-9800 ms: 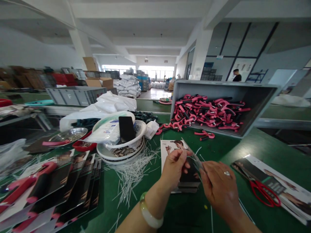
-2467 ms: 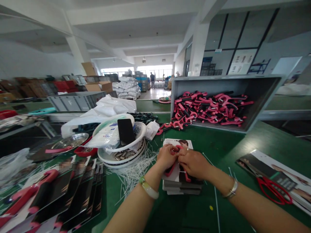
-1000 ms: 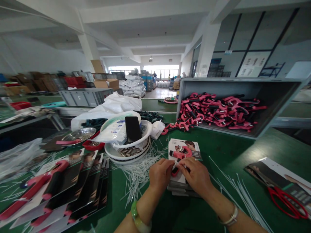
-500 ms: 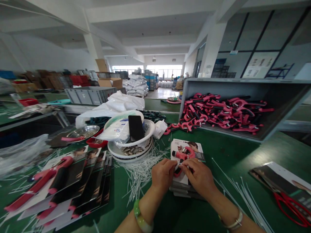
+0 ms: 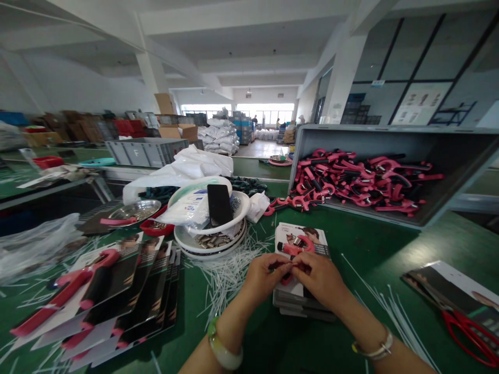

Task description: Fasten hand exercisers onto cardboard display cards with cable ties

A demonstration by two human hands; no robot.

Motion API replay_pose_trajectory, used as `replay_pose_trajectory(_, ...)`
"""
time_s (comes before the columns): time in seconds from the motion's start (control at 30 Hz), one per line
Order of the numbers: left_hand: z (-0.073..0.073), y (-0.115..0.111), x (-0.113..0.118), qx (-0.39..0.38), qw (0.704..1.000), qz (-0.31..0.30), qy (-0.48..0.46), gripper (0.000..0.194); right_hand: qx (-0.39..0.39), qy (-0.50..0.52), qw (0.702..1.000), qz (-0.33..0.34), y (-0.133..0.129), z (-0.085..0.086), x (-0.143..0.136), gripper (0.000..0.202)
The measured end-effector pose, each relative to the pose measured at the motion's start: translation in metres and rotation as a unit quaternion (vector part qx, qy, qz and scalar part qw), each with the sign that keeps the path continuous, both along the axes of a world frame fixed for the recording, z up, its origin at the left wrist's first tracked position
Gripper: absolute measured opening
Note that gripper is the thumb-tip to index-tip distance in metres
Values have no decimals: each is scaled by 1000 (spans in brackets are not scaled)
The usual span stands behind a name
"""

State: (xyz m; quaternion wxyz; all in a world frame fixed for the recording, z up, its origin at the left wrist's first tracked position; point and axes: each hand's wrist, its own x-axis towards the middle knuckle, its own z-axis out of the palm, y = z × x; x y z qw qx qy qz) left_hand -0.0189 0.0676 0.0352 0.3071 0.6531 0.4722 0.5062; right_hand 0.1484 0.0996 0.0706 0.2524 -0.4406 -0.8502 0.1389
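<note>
My left hand point(image 5: 265, 275) and my right hand point(image 5: 322, 278) meet over a pink-and-black hand tool with a C-shaped head point(image 5: 306, 242). This tool lies on the top card point(image 5: 284, 234) of a stack of printed backing cards. Thumbs and forefingers of both hands are pinched together at the tool's near part. What sits between the fingertips is too small and covered to make out. The tool's lower portion is mostly hidden behind my fingers.
Loose white cable ties point(image 5: 222, 280) lie left of the stack, more ties point(image 5: 401, 317) at right. Carded tools point(image 5: 105, 275) overlap at left. A grey crate point(image 5: 424, 218) holds many pink tools. Red scissors point(image 5: 468, 332) rest on cards. A phone point(image 5: 219, 205) leans on a white bowl point(image 5: 244, 208).
My fingertips have drawn closer together, and the small white bit seen between them earlier is now covered. My left hand has turned slightly, with its thumb now reaching across toward the right hand.
</note>
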Motion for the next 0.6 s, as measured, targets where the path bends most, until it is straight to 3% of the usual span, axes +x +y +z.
replay_pose_trajectory(0.1, 6, 2, 1, -17, 999, -9, 37, 14, 3, 68, 996, 54, 2, -5, 9, 20)
replay_pose_trajectory(0.27, 7, 2, 2, 15, 999, -8, 49, 10, 74, 115, 981, 138, 5, -8, 16, 15)
replay_pose_trajectory(0.43, 3, 1, 5, 17, 1000, -15, 20, 8, 146, 98, 975, 133, 5, -8, 11, 18)
replay_pose_trajectory(0.6, 7, 3, 5, 28, 994, 2, 108, 11, 210, 134, 964, 88, 1, -10, 13, 17)
